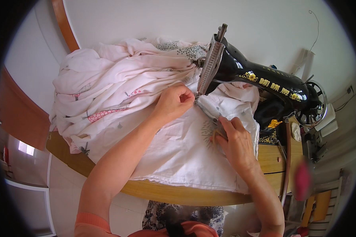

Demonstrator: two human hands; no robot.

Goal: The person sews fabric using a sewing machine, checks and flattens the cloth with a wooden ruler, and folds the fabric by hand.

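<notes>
White patterned fabric (166,158) spreads over the table and under the head of a black sewing machine (245,67). My left hand (174,103) is closed in a pinch just left of the needle area; whatever lies between its fingertips is too small to make out. In my right hand (238,144) is a pair of scissors (208,110), their blades pointing up and left toward the needle area and my left fingertips. My right fingers partly hide the handles. Under both hands lies the fabric.
A large gathered heap of the same fabric (103,83) covers the left side of the wooden table (154,190). The machine's handwheel (312,104) stands at the right. A white wall (146,19) rises behind. A wooden rack (320,207) is at the lower right.
</notes>
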